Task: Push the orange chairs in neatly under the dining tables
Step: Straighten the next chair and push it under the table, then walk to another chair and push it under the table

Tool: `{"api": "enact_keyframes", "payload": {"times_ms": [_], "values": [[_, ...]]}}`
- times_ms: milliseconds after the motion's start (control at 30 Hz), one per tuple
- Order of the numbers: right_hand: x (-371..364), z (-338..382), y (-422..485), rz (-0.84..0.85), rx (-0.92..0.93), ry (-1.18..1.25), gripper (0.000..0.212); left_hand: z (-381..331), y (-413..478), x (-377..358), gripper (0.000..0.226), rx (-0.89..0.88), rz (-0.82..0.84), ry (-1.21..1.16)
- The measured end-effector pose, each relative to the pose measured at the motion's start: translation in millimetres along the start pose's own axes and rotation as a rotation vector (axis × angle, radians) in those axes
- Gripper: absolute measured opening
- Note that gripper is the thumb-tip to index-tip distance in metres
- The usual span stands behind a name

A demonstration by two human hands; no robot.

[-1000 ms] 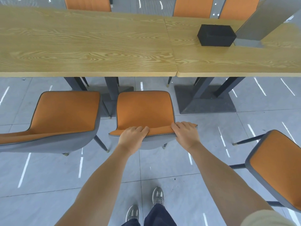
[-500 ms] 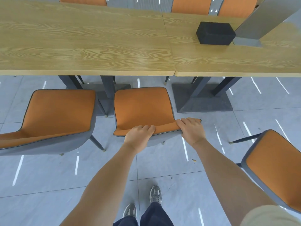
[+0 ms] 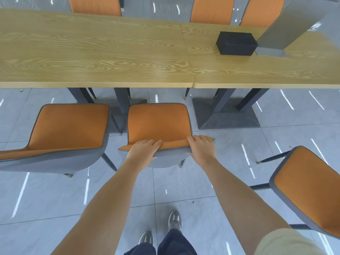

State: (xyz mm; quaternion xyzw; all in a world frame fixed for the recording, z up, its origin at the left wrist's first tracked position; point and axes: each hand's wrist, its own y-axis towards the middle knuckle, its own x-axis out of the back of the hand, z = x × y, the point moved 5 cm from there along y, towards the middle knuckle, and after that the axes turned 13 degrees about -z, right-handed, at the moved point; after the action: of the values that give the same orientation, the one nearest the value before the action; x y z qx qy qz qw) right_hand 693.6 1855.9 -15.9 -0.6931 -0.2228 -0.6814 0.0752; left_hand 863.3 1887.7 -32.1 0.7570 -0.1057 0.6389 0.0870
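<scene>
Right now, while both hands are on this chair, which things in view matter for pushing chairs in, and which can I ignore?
Part of the job:
- middle chair, held at its backrest by the left hand and right hand
- left chair
- right chair, turned askew
- left table
- right table

Just lying about:
- black box on the right table
- grey stand beside it
</scene>
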Motion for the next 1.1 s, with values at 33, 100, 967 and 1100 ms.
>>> {"api": "enact_keyframes", "payload": {"times_ms": [33,100,967,1100], "values": [[0.2,0.6,-0.4,0.047,-0.028,0.012,0.040,-0.5,-1.1,1.6,0.061,0.008,-0.005,0.027],[0.1,0.8,-3.1,0.140,-0.069,0.022,0.043,-3.9,-4.4,6.6,0.067,0.011,-0.014,0.081],[103.0,-129.7,-231.1,0.134,-0.726,0.134,0.074,-265.1,-12.6,37.1,0.093,-0.435,-0.116,0.059],[119.3,-191.9,-290.7,0.098,-0.794,0.125,0.074,-349.4,-3.7,27.2,0.062,-0.510,-0.145,0.077]]}}
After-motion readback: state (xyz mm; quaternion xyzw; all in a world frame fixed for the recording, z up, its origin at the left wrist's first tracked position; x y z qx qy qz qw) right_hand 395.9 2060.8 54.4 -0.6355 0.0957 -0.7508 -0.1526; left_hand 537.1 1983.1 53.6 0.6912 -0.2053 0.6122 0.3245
